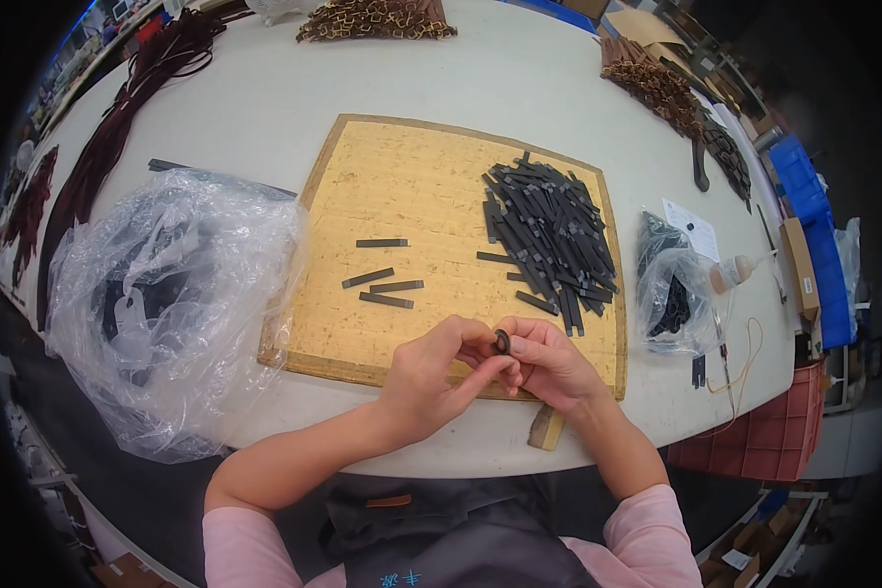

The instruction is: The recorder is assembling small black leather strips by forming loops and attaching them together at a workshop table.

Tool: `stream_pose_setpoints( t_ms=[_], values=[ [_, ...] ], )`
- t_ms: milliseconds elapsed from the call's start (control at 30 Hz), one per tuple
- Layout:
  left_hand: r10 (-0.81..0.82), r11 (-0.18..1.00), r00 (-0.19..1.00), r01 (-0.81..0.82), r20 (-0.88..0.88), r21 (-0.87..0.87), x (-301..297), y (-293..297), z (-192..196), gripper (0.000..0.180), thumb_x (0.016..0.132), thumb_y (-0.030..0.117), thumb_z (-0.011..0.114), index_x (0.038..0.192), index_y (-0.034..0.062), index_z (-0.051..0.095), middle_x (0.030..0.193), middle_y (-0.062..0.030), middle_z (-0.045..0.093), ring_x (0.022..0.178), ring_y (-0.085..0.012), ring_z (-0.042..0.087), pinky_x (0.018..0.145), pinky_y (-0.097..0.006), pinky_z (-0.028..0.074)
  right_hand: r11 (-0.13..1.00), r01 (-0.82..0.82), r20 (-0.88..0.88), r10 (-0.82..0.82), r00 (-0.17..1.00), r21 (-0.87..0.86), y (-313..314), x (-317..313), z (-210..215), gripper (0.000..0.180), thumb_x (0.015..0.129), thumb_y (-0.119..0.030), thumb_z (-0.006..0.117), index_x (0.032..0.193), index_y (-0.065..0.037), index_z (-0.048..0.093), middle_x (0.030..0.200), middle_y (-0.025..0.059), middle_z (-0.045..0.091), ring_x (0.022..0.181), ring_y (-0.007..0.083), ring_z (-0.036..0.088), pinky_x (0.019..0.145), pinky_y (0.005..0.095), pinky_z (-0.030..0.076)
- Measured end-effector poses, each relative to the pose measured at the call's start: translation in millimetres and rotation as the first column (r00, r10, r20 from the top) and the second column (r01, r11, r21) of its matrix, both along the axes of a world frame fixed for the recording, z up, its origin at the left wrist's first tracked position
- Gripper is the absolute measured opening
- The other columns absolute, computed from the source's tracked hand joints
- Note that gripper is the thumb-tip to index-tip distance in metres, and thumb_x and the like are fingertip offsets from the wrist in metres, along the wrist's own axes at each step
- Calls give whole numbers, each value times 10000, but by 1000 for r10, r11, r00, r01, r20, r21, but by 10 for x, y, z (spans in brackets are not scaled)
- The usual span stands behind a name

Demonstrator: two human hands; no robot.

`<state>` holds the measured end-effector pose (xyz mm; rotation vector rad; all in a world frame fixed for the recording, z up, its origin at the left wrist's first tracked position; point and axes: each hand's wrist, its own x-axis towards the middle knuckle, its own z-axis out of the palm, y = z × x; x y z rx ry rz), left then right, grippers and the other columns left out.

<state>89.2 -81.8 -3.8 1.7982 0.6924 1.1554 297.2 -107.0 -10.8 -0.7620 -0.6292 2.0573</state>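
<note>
A small dark strip, curled into a loop, is pinched between the fingertips of both hands. My left hand grips it from the left, with its thumb bent toward the loop. From the right, my right hand presses its thumb against the same piece. Both hands are over the front edge of a yellow board with a worn brown border. Beyond my right hand lies a heap of short black strips with greyish ends. Several loose strips lie apart on the board's left half.
A large clear plastic bag overlaps the board's left side. On the right are a clear bag of black pieces, a small bottle and a red crate. Brown straps with gold buckles lie at the back; dark straps lie far left.
</note>
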Motion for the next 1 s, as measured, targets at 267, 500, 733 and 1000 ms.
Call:
stream_pose_setpoints(
  t_ms=[267, 500, 733, 1000],
  values=[
    [-15, 956, 999, 28, 48, -292, 19, 62, -39, 211, 930, -19, 696, 1128, -42, 626, 1029, -105, 699, 898, -162, 728, 817, -270, 593, 969, 190, 222, -223, 949, 159, -8, -130, 15, 126, 988, -122, 668, 1078, -41, 638, 970, 30, 666, 807, 97, 642, 720, 263, 568],
    [-70, 862, 989, 124, 128, -491, -14, 131, -138, 177, 968, 1, 645, 1132, -66, 634, 1075, -110, 711, 989, -156, 715, 882, -269, 573, 906, 208, 490, -379, 785, 369, -68, -199, 49, 100, 958, -50, 693, 1035, -9, 644, 963, 36, 670, 843, 98, 653, 767, 256, 572],
    [-225, 682, 952, 306, 207, -664, -75, 178, -148, 169, 979, 14, 639, 1131, -58, 622, 1054, -103, 713, 988, -140, 712, 887, -249, 563, 883, 50, 688, -398, 607, 467, -90, -108, 189, 110, 964, -50, 687, 1042, 22, 659, 976, 50, 709, 842, 90, 683, 752, 223, 553],
    [-277, 636, 958, 242, 75, -732, -63, 218, -134, 143, 985, 18, 622, 1102, -63, 626, 1001, -100, 724, 948, -141, 725, 850, -256, 589, 891, -86, 771, -334, 543, 447, -91, -66, 173, 140, 958, -72, 678, 1056, 22, 712, 911, 89, 750, 760, 135, 713, 693, 252, 554]
  ],
)
